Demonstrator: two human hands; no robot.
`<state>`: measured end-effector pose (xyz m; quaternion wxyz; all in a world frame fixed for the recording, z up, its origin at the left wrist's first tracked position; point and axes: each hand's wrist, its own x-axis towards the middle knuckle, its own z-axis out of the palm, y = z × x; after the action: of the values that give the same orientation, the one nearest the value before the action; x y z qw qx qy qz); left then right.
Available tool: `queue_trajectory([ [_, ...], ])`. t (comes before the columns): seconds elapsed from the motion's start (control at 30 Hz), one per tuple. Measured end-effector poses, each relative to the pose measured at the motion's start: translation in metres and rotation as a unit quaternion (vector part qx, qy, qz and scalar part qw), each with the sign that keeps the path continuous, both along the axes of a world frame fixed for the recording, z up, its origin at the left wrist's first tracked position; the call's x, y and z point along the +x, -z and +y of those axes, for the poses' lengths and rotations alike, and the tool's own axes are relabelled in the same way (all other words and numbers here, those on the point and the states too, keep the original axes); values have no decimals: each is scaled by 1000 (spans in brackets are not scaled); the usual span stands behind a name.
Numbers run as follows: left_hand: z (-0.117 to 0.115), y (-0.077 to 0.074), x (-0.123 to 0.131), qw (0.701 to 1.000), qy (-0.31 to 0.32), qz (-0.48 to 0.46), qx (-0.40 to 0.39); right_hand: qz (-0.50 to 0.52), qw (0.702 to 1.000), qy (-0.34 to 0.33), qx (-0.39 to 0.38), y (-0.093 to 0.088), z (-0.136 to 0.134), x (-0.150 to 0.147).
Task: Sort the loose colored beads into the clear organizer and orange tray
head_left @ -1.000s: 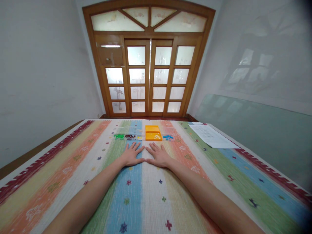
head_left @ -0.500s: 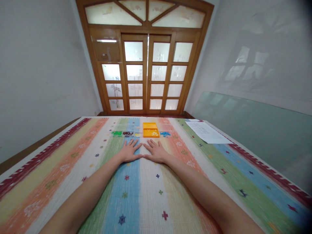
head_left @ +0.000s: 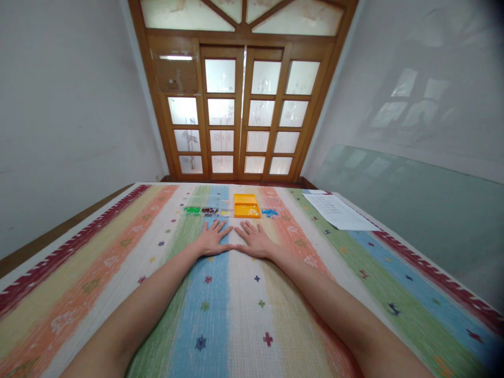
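Note:
My left hand [head_left: 213,240] lies flat on the striped tablecloth [head_left: 208,315], fingers spread and holding nothing. Beside it my right hand [head_left: 254,240] rests flat in the same way, with the two thumb tips meeting or nearly so. Just beyond the fingertips stands an open yellow box [head_left: 247,206] with small white pieces [head_left: 253,211] in its near half. Left of the box are clear containers with green pieces [head_left: 192,210], dark red-brown pieces [head_left: 210,211] and a few yellow pieces [head_left: 224,213]. Blue pieces [head_left: 270,213] sit to its right.
Printed white paper [head_left: 340,211] lies at the table's far right. A pale green glass panel [head_left: 413,210] leans along the right wall. Wooden doors with glass panes [head_left: 244,110] stand beyond the table's far edge.
The camera view has shifted slightly, so the scene sits a little higher and further right. Both hands stay flat in the same place on the cloth.

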<state>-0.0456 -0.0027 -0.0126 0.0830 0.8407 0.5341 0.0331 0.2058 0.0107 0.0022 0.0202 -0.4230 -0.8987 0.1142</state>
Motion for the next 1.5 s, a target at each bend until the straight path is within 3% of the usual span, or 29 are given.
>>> queue_trajectory([
  [0.63,1,3,-2,1000,-2,-11,28,19,999,-1,31,9,5,1],
  [1.03,7,7,-4,997,77,6,22,29,998,-59,23,17,11,1],
  [1.5,12,12,-4,996,89,23,11,20,996,-78,34,25,17,1],
])
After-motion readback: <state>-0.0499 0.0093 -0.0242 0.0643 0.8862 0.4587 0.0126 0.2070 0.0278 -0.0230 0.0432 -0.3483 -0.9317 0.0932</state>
